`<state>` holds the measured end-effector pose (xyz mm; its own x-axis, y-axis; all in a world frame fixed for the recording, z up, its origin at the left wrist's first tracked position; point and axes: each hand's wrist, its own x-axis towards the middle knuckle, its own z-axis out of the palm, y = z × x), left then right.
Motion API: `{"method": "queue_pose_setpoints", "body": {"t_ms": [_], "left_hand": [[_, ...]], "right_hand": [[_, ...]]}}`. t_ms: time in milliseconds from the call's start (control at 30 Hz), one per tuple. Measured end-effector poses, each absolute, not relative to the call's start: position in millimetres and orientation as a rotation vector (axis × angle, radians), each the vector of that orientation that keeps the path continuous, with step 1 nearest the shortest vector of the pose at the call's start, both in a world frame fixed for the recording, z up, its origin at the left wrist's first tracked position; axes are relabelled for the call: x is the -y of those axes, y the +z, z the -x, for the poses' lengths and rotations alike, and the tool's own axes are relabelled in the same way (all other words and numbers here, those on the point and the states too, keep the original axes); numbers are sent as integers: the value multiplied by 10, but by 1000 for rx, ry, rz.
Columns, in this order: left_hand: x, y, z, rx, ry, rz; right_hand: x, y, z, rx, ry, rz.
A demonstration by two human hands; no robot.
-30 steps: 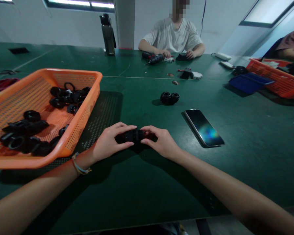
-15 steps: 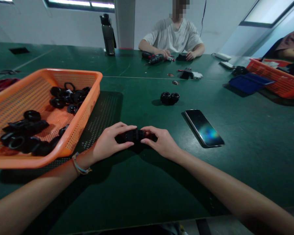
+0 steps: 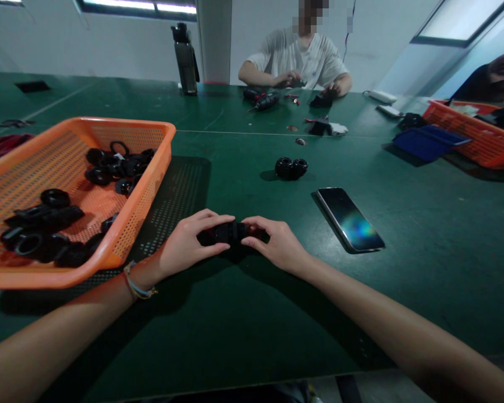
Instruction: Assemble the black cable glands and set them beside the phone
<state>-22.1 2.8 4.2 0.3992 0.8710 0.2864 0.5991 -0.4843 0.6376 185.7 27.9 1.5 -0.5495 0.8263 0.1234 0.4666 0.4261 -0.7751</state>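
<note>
Between my two hands a black part (image 3: 232,231) is held low over the green table (image 3: 252,324). My left hand (image 3: 195,238) grips its left end between thumb and fingers. The right end is pinched by the thumb and fingers of my right hand (image 3: 277,243). My fingers partly cover the part, so its full shape is hidden. Beyond my hands, two round black parts (image 3: 291,168) sit side by side on the table. Several more black parts (image 3: 46,224) lie in the orange basket (image 3: 147,210) on the left.
A phone (image 3: 350,220) lies right of my hands. Across the table a person (image 3: 302,61) sits behind a drill (image 3: 265,101). A dark bottle (image 3: 186,61) stands at the back. To the right are a blue tray (image 3: 428,141) and a red basket (image 3: 474,140).
My hands and the black part have not visibly moved. The person across has raised one hand and shifted the other slightly right with a dark item. The person at far right has also moved.
</note>
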Motion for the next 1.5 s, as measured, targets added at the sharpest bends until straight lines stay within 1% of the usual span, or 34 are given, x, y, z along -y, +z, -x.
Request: {"method": "queue_pose_setpoints", "body": {"t_ms": [800,1167,1500], "left_hand": [[-32,38,222,-1266,834,-2238],[-32,34,228,-1253,841,-2236],[-32,18,221,-1237,857,-2238]], "right_hand": [[-288,6,-1864,2210,993,1095],[-298,20,-1857,2241,933,1094],[-292,21,-1856,2238,948,1087]]}}
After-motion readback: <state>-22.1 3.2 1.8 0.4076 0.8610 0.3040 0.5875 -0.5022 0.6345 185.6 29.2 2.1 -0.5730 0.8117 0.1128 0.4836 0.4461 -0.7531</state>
